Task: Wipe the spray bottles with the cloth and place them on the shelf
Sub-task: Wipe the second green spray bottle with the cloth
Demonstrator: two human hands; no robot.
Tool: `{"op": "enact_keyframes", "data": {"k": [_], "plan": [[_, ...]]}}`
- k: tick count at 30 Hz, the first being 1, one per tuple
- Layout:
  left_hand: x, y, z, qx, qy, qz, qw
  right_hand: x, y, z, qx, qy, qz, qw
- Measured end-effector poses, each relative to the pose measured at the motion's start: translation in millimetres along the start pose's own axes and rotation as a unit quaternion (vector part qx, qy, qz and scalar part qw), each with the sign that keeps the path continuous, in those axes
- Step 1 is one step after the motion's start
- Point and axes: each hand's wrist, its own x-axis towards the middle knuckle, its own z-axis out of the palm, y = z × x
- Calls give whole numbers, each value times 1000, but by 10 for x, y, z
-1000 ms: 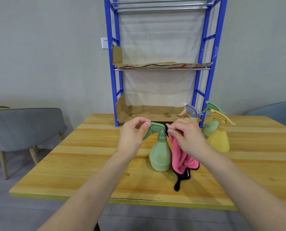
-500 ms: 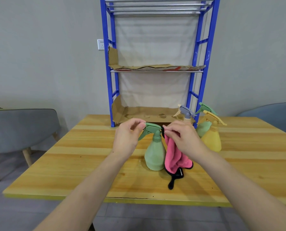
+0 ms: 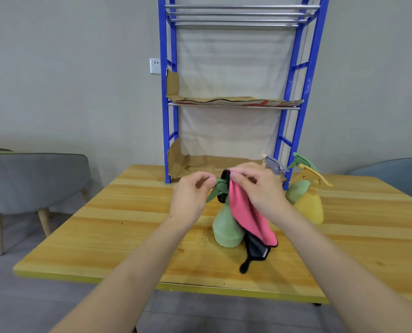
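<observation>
A pale green spray bottle (image 3: 225,228) stands on the wooden table (image 3: 128,227). My left hand (image 3: 191,200) pinches the nozzle tip of its green trigger head. My right hand (image 3: 260,188) grips a pink cloth with black edging (image 3: 247,216) and drapes it over the top of that head. The cloth hangs down the bottle's right side to the table. A yellow spray bottle (image 3: 311,203), another green one (image 3: 298,188) and a third with a grey-blue head (image 3: 274,164) stand at the right. The blue shelf rack (image 3: 293,92) rises behind them.
Cardboard sheets line the rack's lower shelf (image 3: 200,167) and middle shelf (image 3: 233,100); nothing stands on them. A grey chair (image 3: 32,181) is left of the table and a blue-grey chair (image 3: 397,176) right of it. A wall socket (image 3: 155,66) is beside the rack.
My right hand has lifted the pink cloth from beside the bottle's neck up over the trigger head. My left hand still pinches the nozzle. The camera has tilted slightly.
</observation>
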Motion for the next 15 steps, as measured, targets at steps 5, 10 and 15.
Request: {"op": "enact_keyframes", "data": {"k": [5, 10, 15], "plan": [[-4, -16, 12, -15, 4, 0, 1000, -129, 189, 61, -48, -87, 18, 995], [-21, -8, 35, -20, 15, 9, 1000, -143, 175, 129, -84, -71, -3, 994], [-26, -40, 61, -24, 21, 23, 999, -147, 210, 234, -70, -25, -10, 997]]}}
